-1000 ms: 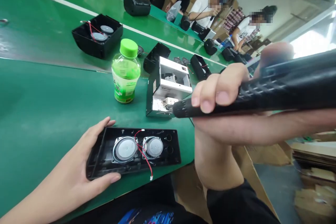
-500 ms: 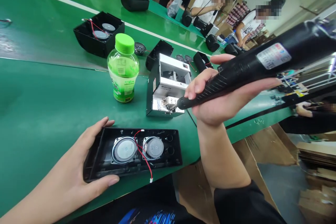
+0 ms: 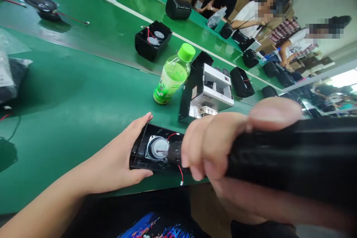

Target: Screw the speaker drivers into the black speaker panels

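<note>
My left hand (image 3: pixel 114 163) is wrapped round the left end of a black speaker housing (image 3: pixel 138 160), thumb along the near side and fingers along the far side. Inside the housing a speaker driver (image 3: pixel 160 147) with a silver back shows, along with a red wire (image 3: pixel 182 174) that has a white plug. Close to the camera, my right hand (image 3: pixel 214 145) grips a black electric screwdriver (image 3: pixel 290 152). The screwdriver's tip is over the driver; whether it touches anything I cannot tell. The right part of the housing is hidden behind my right hand.
Beyond the housing stand a green-capped bottle (image 3: pixel 173 76) and a silver-and-black screw feeder (image 3: pixel 213 96). Another open housing (image 3: pixel 153 44) and a loose speaker (image 3: pixel 41 5) lie further back. A plastic-wrapped bundle (image 3: pixel 12 78) is at left. People work across the bench.
My right hand has brought the screwdriver from the screw feeder down and left, over the housing. My left hand still holds the housing. The view has swung left.
</note>
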The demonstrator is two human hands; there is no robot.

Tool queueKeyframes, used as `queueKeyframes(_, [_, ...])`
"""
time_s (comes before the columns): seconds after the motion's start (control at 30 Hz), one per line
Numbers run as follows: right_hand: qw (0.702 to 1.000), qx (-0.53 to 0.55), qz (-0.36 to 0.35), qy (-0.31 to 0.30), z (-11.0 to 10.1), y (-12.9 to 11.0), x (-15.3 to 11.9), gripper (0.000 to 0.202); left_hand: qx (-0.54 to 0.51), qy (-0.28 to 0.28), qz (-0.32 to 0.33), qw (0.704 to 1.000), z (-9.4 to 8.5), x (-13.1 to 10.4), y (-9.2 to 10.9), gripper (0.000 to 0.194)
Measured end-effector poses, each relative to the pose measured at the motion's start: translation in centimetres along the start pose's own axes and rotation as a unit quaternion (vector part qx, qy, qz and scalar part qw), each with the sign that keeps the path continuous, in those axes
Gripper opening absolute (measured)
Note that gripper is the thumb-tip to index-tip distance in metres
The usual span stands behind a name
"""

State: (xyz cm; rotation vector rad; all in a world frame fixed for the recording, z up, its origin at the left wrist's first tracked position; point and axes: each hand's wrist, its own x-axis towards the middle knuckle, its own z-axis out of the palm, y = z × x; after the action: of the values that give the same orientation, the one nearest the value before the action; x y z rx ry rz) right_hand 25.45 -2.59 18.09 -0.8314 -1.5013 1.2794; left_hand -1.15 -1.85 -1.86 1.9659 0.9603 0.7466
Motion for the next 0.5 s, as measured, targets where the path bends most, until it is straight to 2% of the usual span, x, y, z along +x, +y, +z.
queueKeyframes(0.07, [0.999, 0.024, -0.02, -0.022, 1.7, 1.2, 0.4, 0.016, -0.011, -0.003, 0.009, 1.0, 0.0, 0.3, 0.2, 0.145])
queueKeyframes(0.13, [0.998, 0.052, 0.007, -0.037, 2.7, 2.5, 0.8, 0.024, -0.021, -0.001, 0.009, 1.0, 0.1, 0.6, 0.3, 0.148])
queueKeyframes(0.2, [0.996, 0.074, 0.004, -0.04, 3.0, 3.6, 1.2, 0.033, -0.03, 0.003, 0.005, 1.0, 0.2, 0.9, 0.5, 0.147])
queueKeyframes(0.37, [0.993, 0.064, -0.09, -0.045, 2.9, 6.1, 2.0, 0.07, -0.048, 0.007, -0.001, 0.999, 0.3, 1.2, 1.0, 0.144])
queueKeyframes(0.43, [0.99, 0.068, -0.121, -0.016, 3.2, 6.9, 2.0, 0.07, -0.052, 0.007, -0.001, 0.999, 0.3, 1.2, 1.2, 0.143])
queueKeyframes(0.5, [0.99, 0.066, -0.122, -0.005, 3.5, 7.1, 1.9, 0.066, -0.056, 0.006, 0.0, 0.998, 0.3, 1.3, 1.3, 0.141])
